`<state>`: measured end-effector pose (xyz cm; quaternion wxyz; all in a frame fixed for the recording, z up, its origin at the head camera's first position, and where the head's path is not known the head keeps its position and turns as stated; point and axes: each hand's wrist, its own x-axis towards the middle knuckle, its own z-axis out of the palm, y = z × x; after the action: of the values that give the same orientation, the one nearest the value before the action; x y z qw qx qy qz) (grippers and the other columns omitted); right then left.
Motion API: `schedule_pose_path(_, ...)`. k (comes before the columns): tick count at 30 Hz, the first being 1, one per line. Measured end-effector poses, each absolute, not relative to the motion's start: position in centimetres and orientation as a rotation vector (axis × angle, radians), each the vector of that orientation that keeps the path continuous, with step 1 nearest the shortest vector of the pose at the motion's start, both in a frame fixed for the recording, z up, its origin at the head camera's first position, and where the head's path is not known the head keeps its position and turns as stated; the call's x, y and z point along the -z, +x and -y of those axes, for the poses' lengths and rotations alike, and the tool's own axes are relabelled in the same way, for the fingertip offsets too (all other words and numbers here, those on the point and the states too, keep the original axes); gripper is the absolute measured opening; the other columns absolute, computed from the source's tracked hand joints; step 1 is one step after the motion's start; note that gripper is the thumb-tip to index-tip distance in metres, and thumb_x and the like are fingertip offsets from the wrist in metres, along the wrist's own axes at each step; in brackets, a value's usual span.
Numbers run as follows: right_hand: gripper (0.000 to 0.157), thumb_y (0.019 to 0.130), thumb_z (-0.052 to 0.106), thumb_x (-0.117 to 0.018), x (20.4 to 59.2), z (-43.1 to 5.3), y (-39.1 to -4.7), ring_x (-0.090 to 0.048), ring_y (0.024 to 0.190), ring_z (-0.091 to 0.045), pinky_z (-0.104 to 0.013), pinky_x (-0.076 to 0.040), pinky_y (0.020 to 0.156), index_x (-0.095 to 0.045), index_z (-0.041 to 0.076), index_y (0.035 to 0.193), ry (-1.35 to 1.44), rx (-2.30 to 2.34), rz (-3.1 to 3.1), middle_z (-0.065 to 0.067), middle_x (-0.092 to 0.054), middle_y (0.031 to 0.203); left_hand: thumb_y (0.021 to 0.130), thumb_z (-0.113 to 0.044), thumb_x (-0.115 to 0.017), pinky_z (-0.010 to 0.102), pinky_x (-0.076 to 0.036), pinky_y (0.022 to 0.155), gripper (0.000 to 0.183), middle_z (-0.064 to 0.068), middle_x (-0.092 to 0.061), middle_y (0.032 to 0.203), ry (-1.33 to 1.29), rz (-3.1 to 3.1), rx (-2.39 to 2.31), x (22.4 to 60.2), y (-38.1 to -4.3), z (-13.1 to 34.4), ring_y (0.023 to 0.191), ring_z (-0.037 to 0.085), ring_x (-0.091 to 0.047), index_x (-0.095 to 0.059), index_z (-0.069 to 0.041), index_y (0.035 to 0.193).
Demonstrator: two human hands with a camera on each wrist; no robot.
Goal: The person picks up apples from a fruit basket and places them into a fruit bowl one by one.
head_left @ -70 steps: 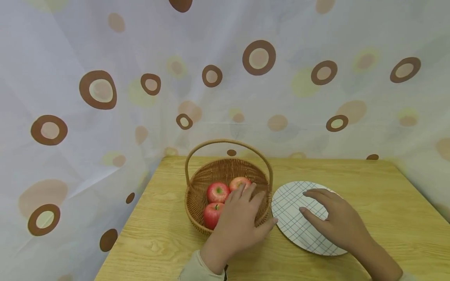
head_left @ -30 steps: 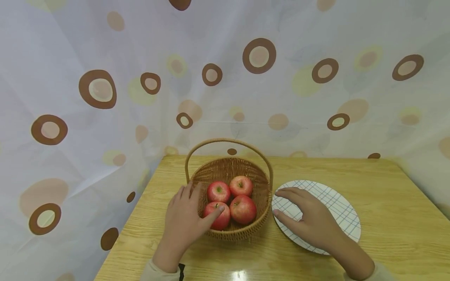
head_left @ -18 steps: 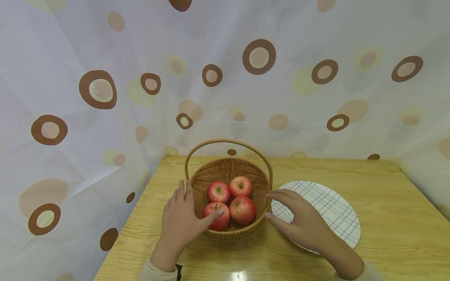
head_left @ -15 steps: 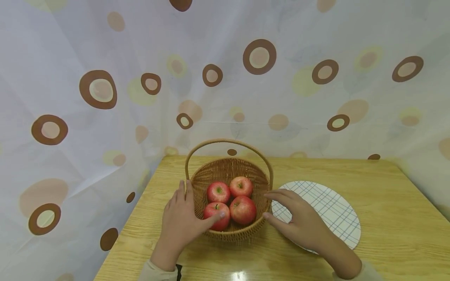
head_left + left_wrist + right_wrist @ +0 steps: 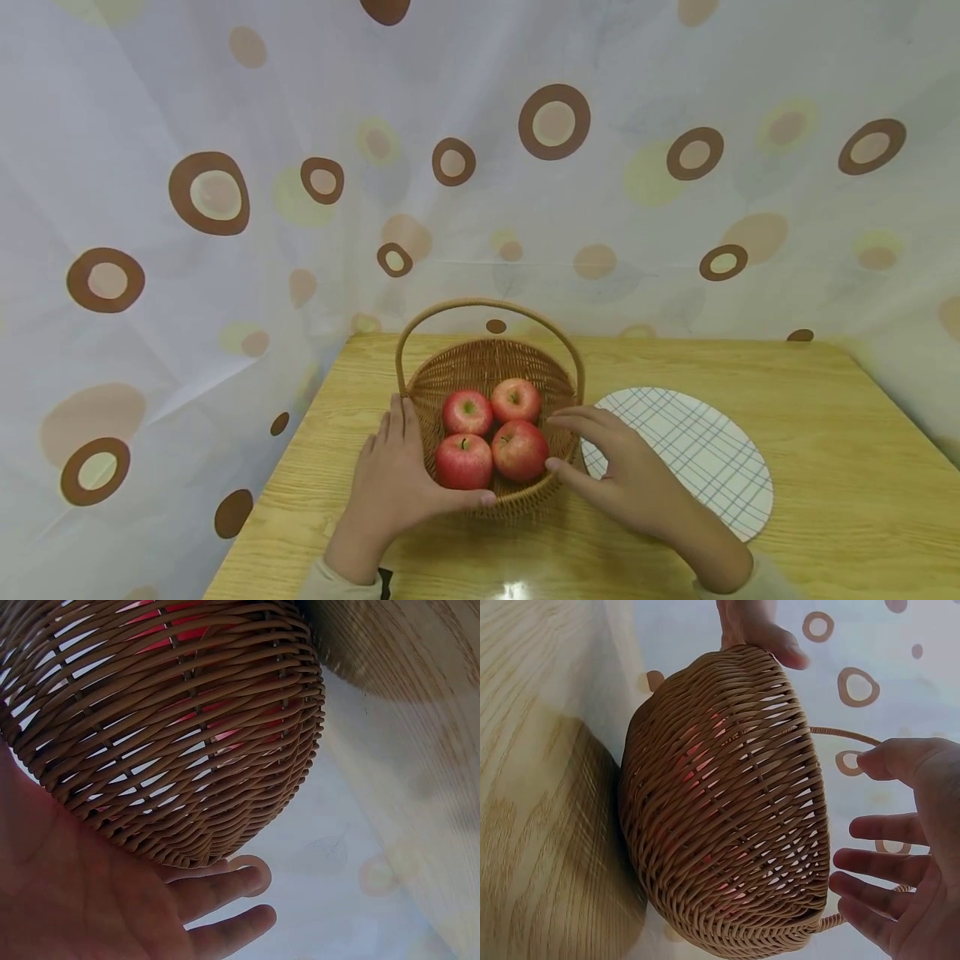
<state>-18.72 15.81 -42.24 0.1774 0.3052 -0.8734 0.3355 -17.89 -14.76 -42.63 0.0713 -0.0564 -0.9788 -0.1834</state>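
Basket (image 5: 483, 365): is standing on the wooden table (image 5: 847, 467), its handle (image 5: 483, 302) arching overhead.
Apples (image 5: 463, 461): four are lying clustered inside the basket.
Left hand (image 5: 393, 483): is touching the basket's left side, fingers reaching straight, thumb lying along the front rim.
Right hand (image 5: 622, 471): is hovering just over the right rim, fingers spreading loosely, released.
Checked disc (image 5: 697, 446): is lying right of the basket, partly hidden by the right hand.

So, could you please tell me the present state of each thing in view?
Basket: upright on the table, handle raised.
Four apples: whole where visible, inside the basket.
Checked plate: lying flat, partly hidden.
Left hand: touching the basket.
Right hand: fingers apart, holding nothing.
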Motion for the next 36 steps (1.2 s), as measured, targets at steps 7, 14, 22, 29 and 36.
schedule_pose_path(7,0.04,0.099,0.039,-0.077,42.1,-15.4,-18.8,-0.063,0.134,-0.018,-0.052,-0.055,0.107,-0.068,0.027,0.137,0.872,-0.959,2.481,0.013,-0.065,0.141,0.048,-0.11,-0.06,0.07,-0.032,0.122,0.174,0.028,-0.005,0.176,-0.171,2.948,0.563,42.8,-17.9,14.6,0.162,0.049,-0.02,-0.012,0.008,0.167)
schedule_pose_path(14,0.039,0.098,0.034,-0.079,42.4,-14.8,-19.0,-0.064,0.13,-0.018,-0.05,-0.057,0.105,-0.07,0.024,0.134,0.918,-0.934,2.46,0.009,-0.067,0.138,0.047,-0.111,-0.059,0.069,-0.03,0.124,0.175,0.03,-0.006,0.175,-0.166,2.94,0.534,43.2,-17.7,14.5,0.163,0.046,-0.018,-0.014,0.01,0.166)
schedule_pose_path(22,0.043,0.096,0.036,-0.081,42.3,-14.3,-19.1,-0.065,0.127,-0.019,-0.041,-0.061,0.094,-0.071,0.019,0.134,0.923,-0.895,2.478,0.003,-0.068,0.139,0.044,-0.112,-0.059,0.068,-0.028,0.125,0.178,0.029,-0.001,0.176,-0.156,2.949,0.515,43.4,-17.5,14.4,0.165,0.044,-0.012,-0.013,0.01,0.166)
schedule_pose_path(29,0.046,0.093,0.034,-0.084,41.9,-13.9,-19.3,-0.065,0.128,-0.021,-0.046,-0.059,0.101,-0.072,0.014,0.132,0.977,-0.848,2.465,0.001,-0.069,0.137,0.043,-0.111,-0.06,0.07,-0.029,0.125,0.18,0.03,0.001,0.175,-0.166,2.966,0.501,43.2,-17.2,14.3,0.164,0.045,-0.01,-0.01,0.01,0.166)
schedule_pose_path(36,0.048,0.091,0.038,-0.086,41.9,-13.2,-19.6,-0.066,0.129,-0.019,-0.044,-0.06,0.101,-0.072,0.017,0.131,1.031,-0.816,2.459,0.003,-0.07,0.135,0.043,-0.111,-0.061,0.07,-0.027,0.125,0.18,0.032,0.0,0.174,-0.156,2.988,0.505,43.1,-16.9,14.4,0.164,0.045,-0.01,-0.011,0.012,0.165)
